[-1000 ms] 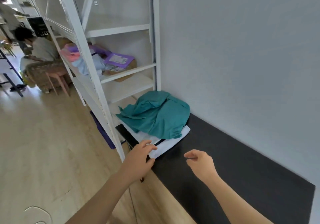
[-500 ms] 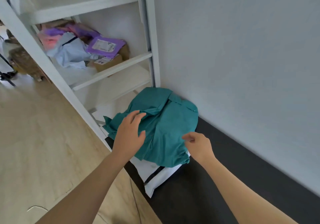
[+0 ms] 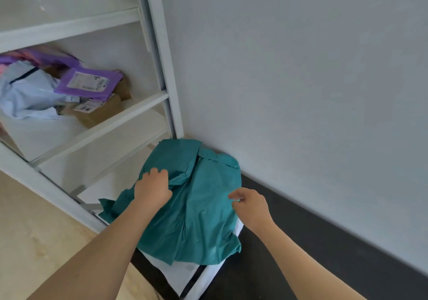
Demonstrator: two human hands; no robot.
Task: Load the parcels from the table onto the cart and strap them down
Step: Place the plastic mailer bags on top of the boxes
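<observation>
Under both hands, a teal mailer parcel (image 3: 199, 225) lies on a white parcel (image 3: 183, 274) on the black table (image 3: 301, 241). The left hand (image 3: 151, 189) clutches a fold on its top with curled fingers; the right hand (image 3: 251, 204) pinches the edge beside it.

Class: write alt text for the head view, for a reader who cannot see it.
A crumpled teal parcel lies on a white parcel on a black table by a grey wall; the left hand grips a fold, the right hand pinches its edge. White shelving beside it holds more parcels.
</observation>
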